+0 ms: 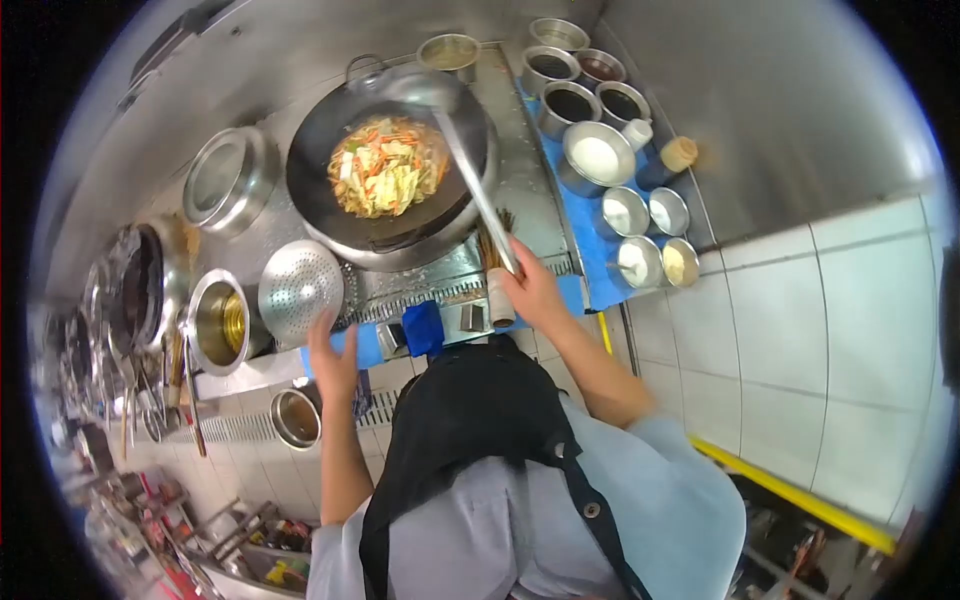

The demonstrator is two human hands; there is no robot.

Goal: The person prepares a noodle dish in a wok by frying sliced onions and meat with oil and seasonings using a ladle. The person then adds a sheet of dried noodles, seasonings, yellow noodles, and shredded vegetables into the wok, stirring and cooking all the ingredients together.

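A black wok [312, 160] sits on the stove with shredded cabbage and carrot [385, 170] in its middle. My right hand [536, 290] is closed around the handle of a long metal ladle [465, 165]. The ladle's bowl is over the wok's far right edge, apart from the vegetables. My left hand [332, 358] has its fingers spread, at the near edge of a round perforated strainer [300, 290]. Whether the fingertips touch the strainer I cannot tell. Below the ladle handle lies a bamboo wok brush [500, 300], close to my right hand.
Metal pots of dark sauces [570, 104] and white seasonings [596, 155] stand on the right, beside a bottle [679, 155]. Left of the wok are a metal basin [225, 180] and an oil pot [215, 330]. A blue cloth [423, 328] hangs at the counter's front edge.
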